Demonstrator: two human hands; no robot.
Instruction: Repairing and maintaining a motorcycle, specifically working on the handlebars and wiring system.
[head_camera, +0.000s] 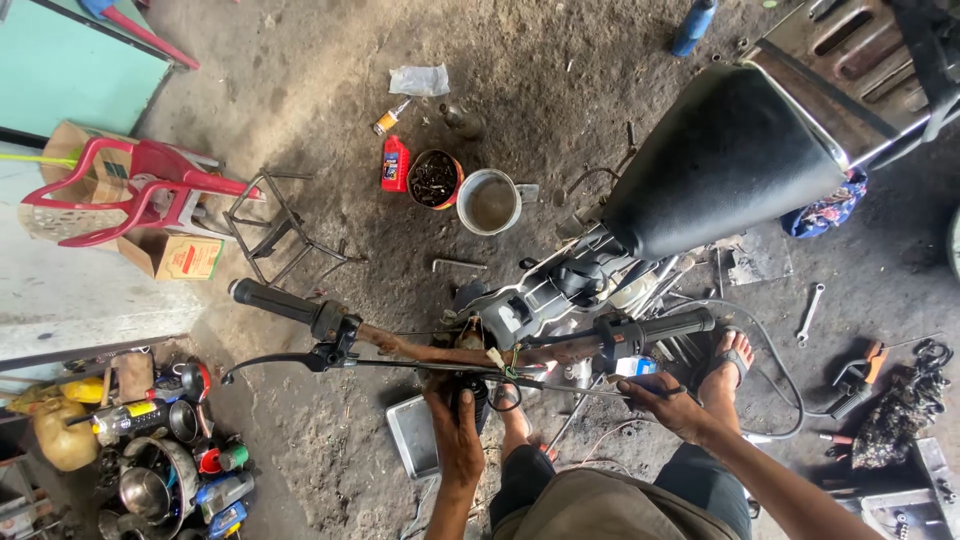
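A stripped motorcycle stands below me, with a rusty handlebar (440, 352) running across the view and a black seat (725, 160) beyond it. My left hand (455, 432) grips a dark part under the middle of the handlebar, among wires. Just below the right-hand grip (665, 325), my right hand (668, 405) pinches a thin black tool. The left grip (272, 300) and its lever (275, 362) stick out free. My sandalled feet show beneath the bars.
On the dirt floor are a red oil bottle (396, 163), a tin of bolts (434, 179), a metal pot (490, 201), a wrench (810, 312), pliers (862, 375) and a metal tray (412, 437). Red plastic chair (130, 185) and cluttered cans at left.
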